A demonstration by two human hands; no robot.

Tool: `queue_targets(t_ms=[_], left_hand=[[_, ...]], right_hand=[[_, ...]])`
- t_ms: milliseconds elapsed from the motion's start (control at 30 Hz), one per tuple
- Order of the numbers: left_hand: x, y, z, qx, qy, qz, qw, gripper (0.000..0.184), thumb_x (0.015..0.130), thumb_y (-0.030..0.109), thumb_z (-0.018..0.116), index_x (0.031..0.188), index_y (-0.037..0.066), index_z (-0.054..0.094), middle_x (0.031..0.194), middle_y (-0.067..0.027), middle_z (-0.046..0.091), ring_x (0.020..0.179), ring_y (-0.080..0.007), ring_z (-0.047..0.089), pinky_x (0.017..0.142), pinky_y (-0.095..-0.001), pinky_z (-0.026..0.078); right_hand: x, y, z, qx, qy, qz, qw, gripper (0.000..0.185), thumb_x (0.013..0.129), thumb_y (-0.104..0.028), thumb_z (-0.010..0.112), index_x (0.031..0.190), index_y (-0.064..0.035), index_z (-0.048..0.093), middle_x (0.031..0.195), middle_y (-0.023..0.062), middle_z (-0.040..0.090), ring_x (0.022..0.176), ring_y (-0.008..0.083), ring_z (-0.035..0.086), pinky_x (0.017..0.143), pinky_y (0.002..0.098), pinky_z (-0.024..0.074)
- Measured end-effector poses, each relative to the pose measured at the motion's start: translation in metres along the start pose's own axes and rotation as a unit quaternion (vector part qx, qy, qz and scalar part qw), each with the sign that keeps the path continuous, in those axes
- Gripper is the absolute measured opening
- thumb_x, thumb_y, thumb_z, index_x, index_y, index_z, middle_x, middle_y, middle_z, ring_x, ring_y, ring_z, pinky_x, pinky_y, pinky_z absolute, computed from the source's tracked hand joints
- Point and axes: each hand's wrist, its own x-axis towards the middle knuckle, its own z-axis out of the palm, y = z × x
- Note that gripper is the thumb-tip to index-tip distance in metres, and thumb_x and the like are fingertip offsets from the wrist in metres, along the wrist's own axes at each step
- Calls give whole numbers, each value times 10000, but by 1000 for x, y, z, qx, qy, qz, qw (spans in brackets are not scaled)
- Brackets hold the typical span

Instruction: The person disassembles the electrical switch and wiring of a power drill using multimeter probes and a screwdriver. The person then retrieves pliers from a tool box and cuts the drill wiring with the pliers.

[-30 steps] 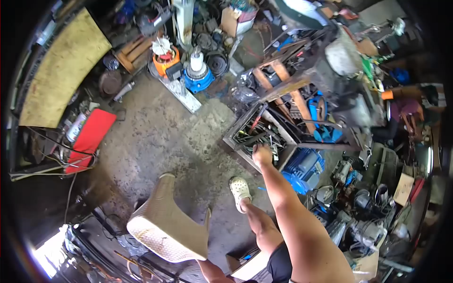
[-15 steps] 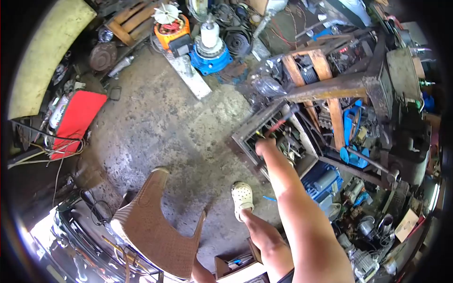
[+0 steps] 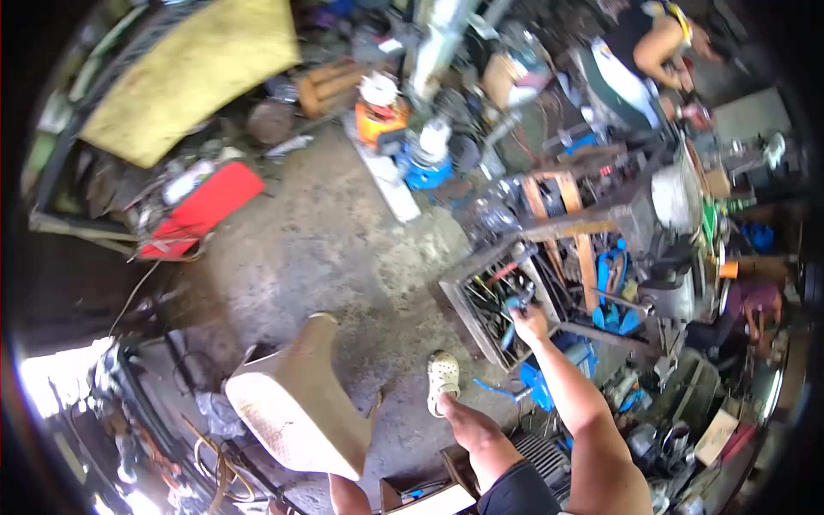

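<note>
My right hand (image 3: 530,322) reaches into a box-like drawer (image 3: 459,300) full of loose tools, its fingers closed around a tool with a teal part (image 3: 515,303) whose exact kind is blurred. Just above the hand, inside the drawer, lies a hammer (image 3: 504,272) with a red handle. Other tools (image 3: 486,296) are jumbled beside it on the left. My left hand is out of view.
A plastic chair (image 3: 296,395) stands to the left of my clog (image 3: 444,375). A wooden workbench (image 3: 571,227) is beyond the drawer; a blue motor (image 3: 549,378) sits below. Other people work at the upper right (image 3: 657,51) and far right (image 3: 755,305).
My right hand has let go of the red-handled hammer, which now lies in the drawer, and has moved nearer to grip a teal tool. My view has turned, bringing other people into sight.
</note>
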Motion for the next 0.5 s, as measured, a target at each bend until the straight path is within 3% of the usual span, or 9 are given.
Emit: queue_targets(t_ms=[33, 67, 100, 133, 233, 300, 400, 433, 500], left_hand=[[18, -5, -13, -50, -4, 9, 999, 298, 958, 391, 702, 1111, 146, 631, 897, -24, 641, 762, -209, 667, 667, -386, 500], [33, -7, -28, -106, -4, 18, 994, 298, 958, 392, 702, 1111, 146, 631, 898, -24, 641, 764, -209, 667, 669, -386, 499], [11, 4, -22, -143, -5, 14, 990, 318, 964, 425, 692, 1113, 147, 652, 938, -28, 656, 830, -203, 671, 726, -370, 493], [-10, 19, -17, -169, -15, 20, 985, 294, 981, 396, 682, 1098, 127, 664, 951, -38, 666, 798, -206, 672, 708, -375, 511], [-38, 56, -22, -288, -29, 33, 957, 134, 937, 168, 734, 978, 73, 649, 871, -59, 647, 713, -208, 656, 587, -315, 522], [-22, 70, -35, -403, -24, 35, 914, 141, 889, 87, 760, 875, 44, 627, 721, -76, 593, 548, -188, 576, 493, -309, 479], [-55, 127, -84, -451, -80, 17, 889, 130, 925, 110, 745, 993, 2, 719, 826, -92, 699, 613, -168, 622, 514, -293, 457], [-51, 133, -98, -480, -92, 27, 872, 166, 956, 148, 718, 1030, -1, 725, 921, -116, 734, 727, -195, 671, 585, -315, 522], [-46, 155, -121, -545, -127, -19, 829, 212, 986, 243, 704, 1010, 35, 670, 948, -104, 728, 791, -235, 699, 697, -394, 607]], right_hand=[[-5, -23, -38, 13, -62, -2, 998, 435, 910, -459, 748, 1026, -40, 735, 900, 229, 725, 867, 471, 696, 803, 502, 548], [-15, -50, -52, 150, 11, 0, 989, 454, 895, -451, 779, 1070, -33, 747, 863, 138, 732, 824, 381, 695, 772, 481, 536], [-16, -71, -70, 297, -137, 193, 925, 476, 900, -452, 786, 1109, -26, 757, 928, 51, 725, 865, 246, 676, 756, 423, 527], [-24, -99, -78, 375, -117, 237, 889, 468, 917, -447, 774, 1114, -22, 757, 999, 7, 702, 898, 160, 639, 740, 354, 523], [-54, -198, -122, 575, -315, 325, 682, 347, 945, -446, 708, 922, -101, 740, 1106, 102, 741, 1155, 280, 666, 998, 547, 513], [-117, -338, -154, 646, -351, 326, 594, 333, 942, -441, 684, 810, -136, 702, 1150, 123, 745, 1276, 362, 612, 1121, 737, 345], [-190, -495, -149, 658, -466, 254, 534, 305, 913, -394, 680, 786, -117, 702, 1118, 96, 746, 1290, 355, 597, 1169, 753, 258], [-215, -547, -141, 651, -534, 209, 497, 279, 915, -357, 670, 851, -91, 722, 1081, 107, 748, 1211, 341, 641, 1142, 721, 333], [-276, -647, -119, 564, -519, 252, 590, 271, 922, -331, 660, 899, -67, 714, 1011, 115, 746, 1108, 321, 684, 1082, 647, 441]])
